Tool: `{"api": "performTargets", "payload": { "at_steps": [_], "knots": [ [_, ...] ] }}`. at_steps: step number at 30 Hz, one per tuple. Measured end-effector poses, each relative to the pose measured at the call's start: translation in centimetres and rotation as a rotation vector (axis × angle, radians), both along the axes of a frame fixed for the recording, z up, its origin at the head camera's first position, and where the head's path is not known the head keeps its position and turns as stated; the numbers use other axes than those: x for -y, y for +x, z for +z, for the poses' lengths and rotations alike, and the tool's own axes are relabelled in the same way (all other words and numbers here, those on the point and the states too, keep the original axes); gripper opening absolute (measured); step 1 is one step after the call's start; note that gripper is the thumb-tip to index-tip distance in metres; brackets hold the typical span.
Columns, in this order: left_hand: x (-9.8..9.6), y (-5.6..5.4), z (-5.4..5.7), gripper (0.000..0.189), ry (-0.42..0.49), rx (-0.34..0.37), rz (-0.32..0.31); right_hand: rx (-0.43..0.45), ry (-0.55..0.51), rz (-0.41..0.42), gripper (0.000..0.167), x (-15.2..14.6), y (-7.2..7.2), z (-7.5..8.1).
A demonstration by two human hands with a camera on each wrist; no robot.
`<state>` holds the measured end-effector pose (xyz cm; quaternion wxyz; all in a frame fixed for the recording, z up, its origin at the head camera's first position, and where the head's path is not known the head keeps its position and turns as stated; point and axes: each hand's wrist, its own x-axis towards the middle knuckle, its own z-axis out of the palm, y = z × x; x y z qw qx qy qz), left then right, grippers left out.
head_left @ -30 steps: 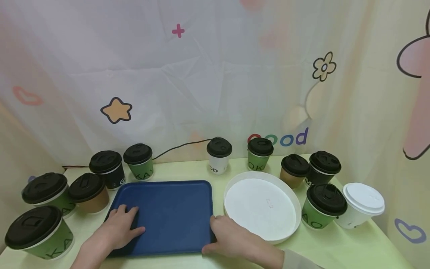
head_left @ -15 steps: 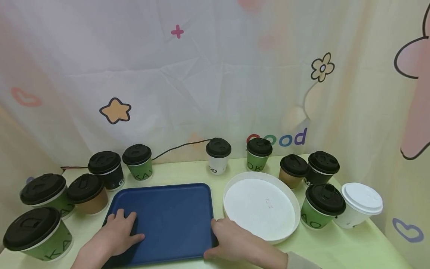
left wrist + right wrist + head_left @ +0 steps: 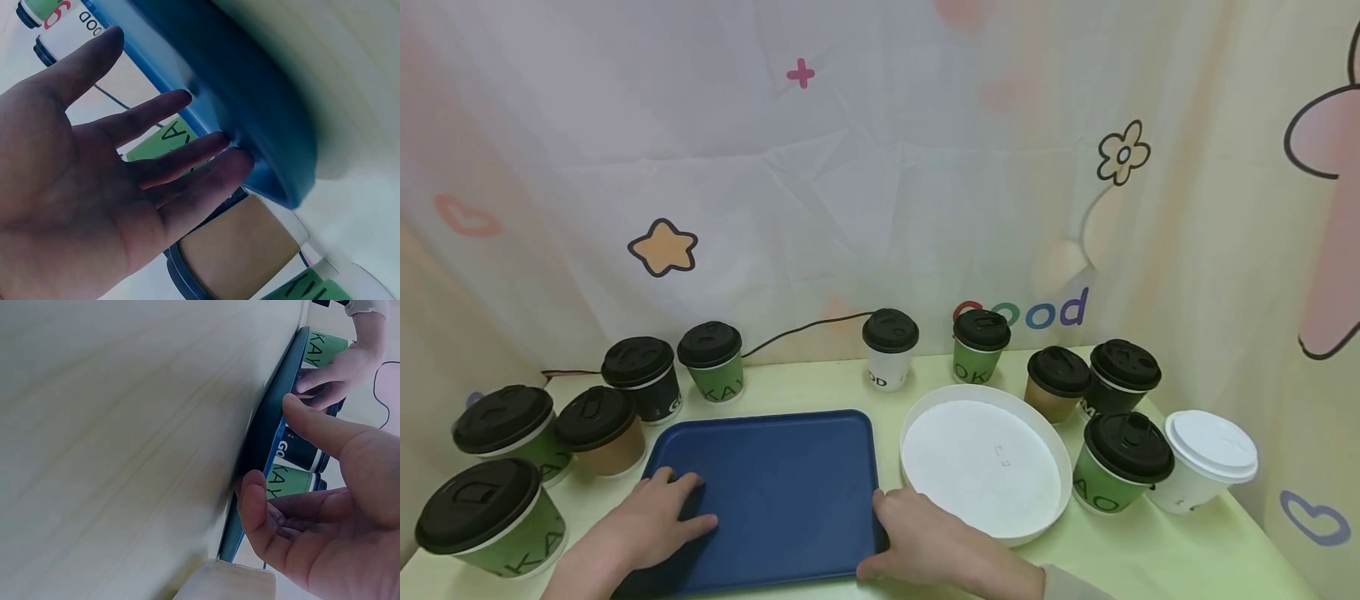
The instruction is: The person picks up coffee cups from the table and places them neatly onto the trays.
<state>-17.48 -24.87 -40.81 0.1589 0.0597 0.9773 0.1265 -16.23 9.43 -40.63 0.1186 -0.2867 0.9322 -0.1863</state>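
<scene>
A dark blue rectangular tray (image 3: 782,492) lies on the table in front of me. My left hand (image 3: 643,525) rests at its left side with fingers spread; in the left wrist view, the straight fingertips (image 3: 234,156) touch the tray. At the right edge, my right hand (image 3: 917,533) grips the tray. The right wrist view shows curled fingers (image 3: 256,506) at the tray's side and the thumb (image 3: 312,422) farther along its rim. Just right of that hand stands a round white shallow dish (image 3: 985,467).
Lidded paper cups flank the tray: a large green cup (image 3: 512,533) and brown cup (image 3: 610,450) at left, another green cup (image 3: 1108,479) and white-lidded cup (image 3: 1195,483) at right. A white cup (image 3: 887,367) stands behind. A thin cable (image 3: 805,325) runs along the curtain.
The tray has slid a little toward me, and its far edge now sits farther from the back cups. Both hands stay on it; the left has shifted slightly left and nearer. The cups have not moved.
</scene>
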Motion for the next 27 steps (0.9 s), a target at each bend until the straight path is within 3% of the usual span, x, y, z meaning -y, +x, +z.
{"api": "performTargets", "payload": {
  "at_steps": [7,18,23,27],
  "knots": [
    [0.5,0.3,0.5,0.063,0.031,-0.073,0.017,0.009,0.003,-0.006,0.049,0.0,-0.1,0.1],
    [0.9,2.1,1.6,0.029,0.116,-0.345,0.058,-0.034,-0.023,0.015,0.048,-0.2,0.0,0.1],
    [1.4,2.7,1.6,0.019,0.132,-0.399,0.082,-0.024,-0.018,0.013,0.048,-0.2,0.0,0.1],
    [2.1,3.2,1.5,0.015,0.126,-0.402,0.098,-0.016,-0.013,0.014,0.048,-0.1,0.0,0.1]
  ]
}}
